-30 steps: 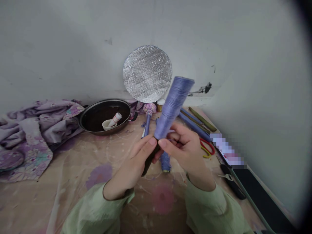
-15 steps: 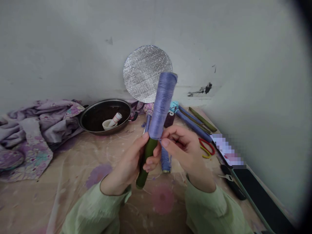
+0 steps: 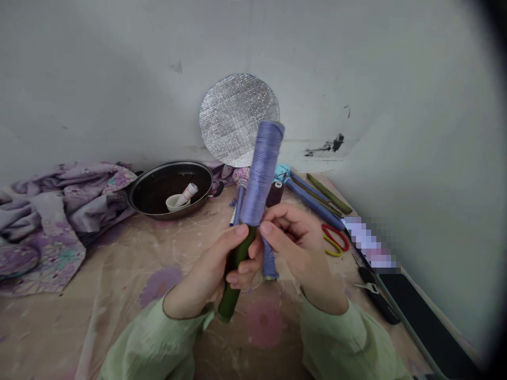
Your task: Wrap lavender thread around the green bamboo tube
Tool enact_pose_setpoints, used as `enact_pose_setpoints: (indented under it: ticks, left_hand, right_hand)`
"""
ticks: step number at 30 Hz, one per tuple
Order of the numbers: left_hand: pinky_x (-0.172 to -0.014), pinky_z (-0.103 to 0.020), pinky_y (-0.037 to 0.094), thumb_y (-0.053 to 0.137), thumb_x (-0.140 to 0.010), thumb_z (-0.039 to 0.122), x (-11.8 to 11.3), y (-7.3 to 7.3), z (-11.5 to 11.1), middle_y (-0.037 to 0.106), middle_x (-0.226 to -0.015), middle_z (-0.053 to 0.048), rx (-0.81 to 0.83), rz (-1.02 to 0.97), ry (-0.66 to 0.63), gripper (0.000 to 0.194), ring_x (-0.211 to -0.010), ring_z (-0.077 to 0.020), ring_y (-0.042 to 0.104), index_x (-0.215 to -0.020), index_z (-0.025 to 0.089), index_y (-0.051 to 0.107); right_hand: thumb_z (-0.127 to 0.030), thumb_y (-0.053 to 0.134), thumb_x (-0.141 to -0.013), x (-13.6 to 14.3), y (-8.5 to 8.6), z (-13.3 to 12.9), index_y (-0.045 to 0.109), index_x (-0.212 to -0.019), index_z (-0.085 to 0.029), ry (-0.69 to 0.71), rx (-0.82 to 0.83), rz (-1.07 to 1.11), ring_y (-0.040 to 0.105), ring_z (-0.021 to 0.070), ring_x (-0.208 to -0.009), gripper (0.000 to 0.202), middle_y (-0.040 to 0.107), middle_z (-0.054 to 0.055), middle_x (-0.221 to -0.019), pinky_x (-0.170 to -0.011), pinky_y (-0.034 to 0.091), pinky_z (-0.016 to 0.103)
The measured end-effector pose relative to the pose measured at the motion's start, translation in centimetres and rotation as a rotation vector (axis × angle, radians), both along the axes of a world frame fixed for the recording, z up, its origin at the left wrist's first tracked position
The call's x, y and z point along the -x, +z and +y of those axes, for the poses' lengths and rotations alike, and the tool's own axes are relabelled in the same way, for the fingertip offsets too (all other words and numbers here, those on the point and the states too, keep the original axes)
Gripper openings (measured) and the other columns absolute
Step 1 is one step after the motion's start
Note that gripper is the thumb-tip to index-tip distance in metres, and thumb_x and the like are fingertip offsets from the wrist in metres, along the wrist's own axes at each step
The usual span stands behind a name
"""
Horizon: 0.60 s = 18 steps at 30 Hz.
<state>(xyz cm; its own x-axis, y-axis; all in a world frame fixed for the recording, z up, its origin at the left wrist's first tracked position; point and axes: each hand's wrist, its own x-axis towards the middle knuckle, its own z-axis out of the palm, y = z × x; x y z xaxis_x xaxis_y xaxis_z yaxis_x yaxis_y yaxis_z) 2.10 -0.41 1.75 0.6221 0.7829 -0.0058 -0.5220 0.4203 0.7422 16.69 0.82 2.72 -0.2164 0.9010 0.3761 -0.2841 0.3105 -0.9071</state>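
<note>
My left hand (image 3: 216,258) is closed round the bare lower part of a green stick (image 3: 230,301), its thumb lying just under the winding. Purple thread (image 3: 263,174) covers the stick's upper part in tight turns. The stick stands tilted, its top leaning right and away from me. My right hand (image 3: 303,248) pinches with thumb and forefinger at the lower edge of the winding, on what looks like the thread's end; the fingertips mostly hide it. Behind the hands lies another purple-wrapped piece (image 3: 270,264), partly covered.
Left stand a dark pan (image 3: 137,200) holding a white cup (image 3: 172,205), and crumpled floral cloth (image 3: 59,211). A silvery disc (image 3: 233,116) leans on the wall. Right lie red-and-yellow-handled scissors (image 3: 336,248), green sticks (image 3: 330,195), a key (image 3: 370,287) and a phone (image 3: 420,311). A dark spool (image 3: 274,195) stands behind.
The wrapped stick has dropped slightly toward me and shifted a little left. My left thumb has moved lower, while my right hand keeps its pinch by the winding's edge.
</note>
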Motion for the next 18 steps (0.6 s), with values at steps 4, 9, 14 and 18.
enact_pose_setpoints:
  ticks: [4,9,14,18]
  left_hand:
    - [-0.028,-0.011,0.017,0.069,-0.081,0.066,0.18,0.26,0.14,0.033,-0.045,0.011,0.021,0.016,-0.086,0.057,-0.030,0.0007,0.016,-0.062,0.019,0.042]
    - [-0.027,-0.011,0.016,0.067,-0.078,0.071,0.37,0.67,0.14,0.028,-0.041,0.012,0.057,0.029,-0.154,0.063,-0.029,0.0013,0.013,-0.058,0.020,0.036]
    - [-0.025,-0.010,0.015,0.064,-0.081,0.071,0.45,0.61,0.22,0.027,-0.040,0.011,0.064,-0.019,-0.251,0.064,-0.027,0.0020,0.012,-0.056,0.020,0.035]
    - [-0.021,-0.011,0.012,0.059,-0.086,0.071,1.00,0.71,0.08,0.021,-0.038,0.012,0.081,-0.135,-0.390,0.065,-0.024,0.0016,0.008,-0.055,0.021,0.031]
  right_hand:
    - [-0.025,0.073,-0.086,0.07,0.06,-0.12,0.061,-0.078,-0.022,-0.003,0.029,-0.035,0.055,0.0091,-0.040,0.014,0.060,-0.007,-0.050,-0.039,0.041,0.018]
    - [-0.021,0.070,-0.082,0.19,0.19,-0.23,0.061,-0.074,-0.022,-0.061,-0.022,-0.064,0.037,0.0066,-0.041,0.012,0.053,-0.007,-0.052,-0.036,0.027,0.017]
    - [-0.030,0.072,-0.086,0.27,-0.10,-0.35,0.061,-0.077,-0.022,0.000,0.027,-0.044,0.032,0.0068,-0.042,0.017,0.047,-0.007,-0.052,-0.038,0.023,0.017]
    - [-0.042,0.080,-0.083,0.07,-0.12,-0.44,0.066,-0.090,-0.022,0.093,0.092,-0.034,0.034,0.0083,-0.044,0.025,0.050,-0.006,-0.055,-0.040,0.025,0.019]
